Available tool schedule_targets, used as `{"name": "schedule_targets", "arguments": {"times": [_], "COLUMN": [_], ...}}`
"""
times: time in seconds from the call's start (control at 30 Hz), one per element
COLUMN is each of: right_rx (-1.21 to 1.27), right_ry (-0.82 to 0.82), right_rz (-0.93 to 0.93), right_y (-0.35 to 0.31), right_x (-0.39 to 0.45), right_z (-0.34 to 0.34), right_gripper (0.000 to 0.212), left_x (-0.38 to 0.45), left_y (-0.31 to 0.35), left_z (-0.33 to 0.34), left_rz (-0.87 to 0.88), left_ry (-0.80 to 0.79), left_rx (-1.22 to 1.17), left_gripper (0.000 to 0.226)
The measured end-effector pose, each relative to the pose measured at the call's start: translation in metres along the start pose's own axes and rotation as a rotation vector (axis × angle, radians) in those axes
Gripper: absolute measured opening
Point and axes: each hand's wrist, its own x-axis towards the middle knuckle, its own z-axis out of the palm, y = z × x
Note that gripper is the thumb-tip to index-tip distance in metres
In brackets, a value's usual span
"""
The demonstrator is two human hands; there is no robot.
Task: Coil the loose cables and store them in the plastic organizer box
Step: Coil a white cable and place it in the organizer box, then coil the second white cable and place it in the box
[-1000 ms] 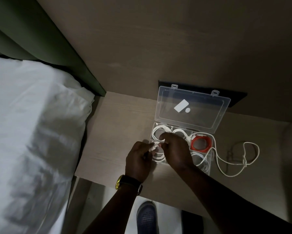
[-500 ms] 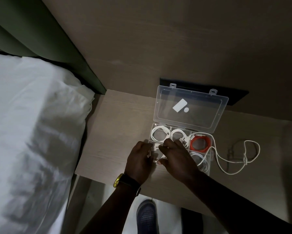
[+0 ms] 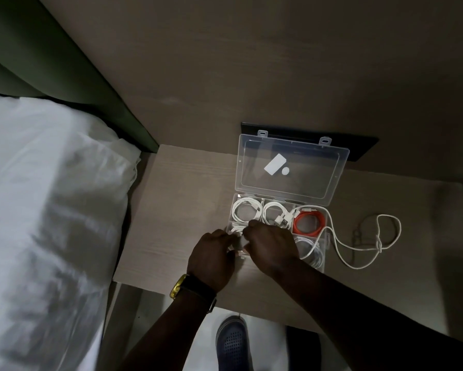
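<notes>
- Two hands meet at the front-left compartment of the plastic organizer box (image 3: 332,210): the left hand (image 3: 211,253) and right hand (image 3: 270,245) now sit lower over it than a second ago, pinching a white coil (image 3: 235,231) and pressing it down.
- That coil looks nearly seated, a judgement only, since the fingers hide most of it.
- Three white coils and an orange coil (image 3: 309,223) lie in other compartments.
- One loose cable (image 3: 364,245) trails from the box across the surface (image 3: 176,210), knotted, uncoiled, evidently the last job.
</notes>
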Motion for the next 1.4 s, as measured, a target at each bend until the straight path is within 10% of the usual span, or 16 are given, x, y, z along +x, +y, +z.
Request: {"name": "schedule_targets", "arguments": {"times": [0.37, 0.97, 1.2, 1.4], "right_rx": [-0.095, -0.311, 0.005, 0.258], "right_ry": [-0.155, -0.023, -0.164, 0.136], "right_rz": [0.022, 0.027, 0.020, 0.039], "right_y": [-0.007, -0.021, -0.021, 0.028], "right_x": [-0.044, -0.073, -0.051, -0.086], "right_z": [0.033, 0.011, -0.005, -0.032], "right_gripper": [0.090, 0.045, 0.043, 0.022], "left_x": [-0.009, -0.011, -0.011, -0.014], "left_y": [0.012, 0.021, 0.022, 0.037], "left_z": [0.003, 0.007, 0.004, -0.006], "left_rz": [-0.062, -0.135, -0.178, -0.241], "left_ry": [-0.100, -0.080, -0.085, 0.026], "left_rx": [0.116, 0.061, 0.067, 0.038], "left_gripper": [0.049, 0.036, 0.037, 0.025]}}
